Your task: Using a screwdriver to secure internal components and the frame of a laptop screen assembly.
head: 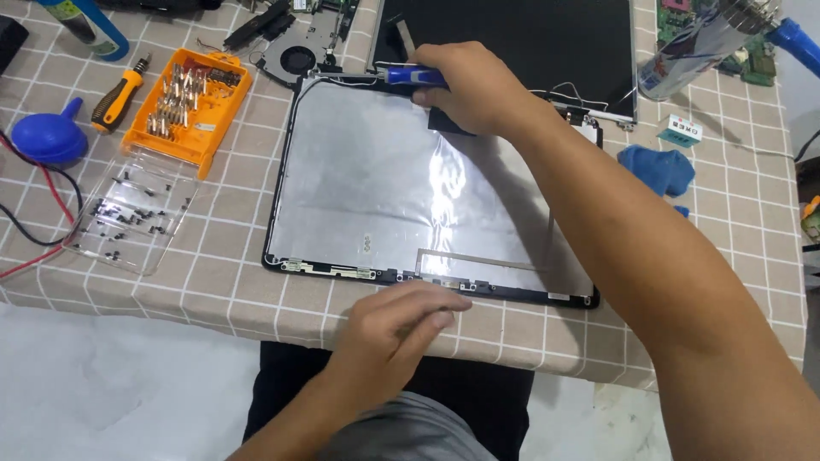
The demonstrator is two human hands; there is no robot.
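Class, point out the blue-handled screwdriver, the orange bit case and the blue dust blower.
blue-handled screwdriver (416, 75), head view, handle.
orange bit case (189, 107), head view, tray middle.
blue dust blower (49, 138), head view, bulb.

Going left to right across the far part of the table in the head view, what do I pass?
Blue dust blower → orange-handled screwdriver → orange bit case → cooling fan → right hand holding a blue-handled screwdriver → blue cloth.
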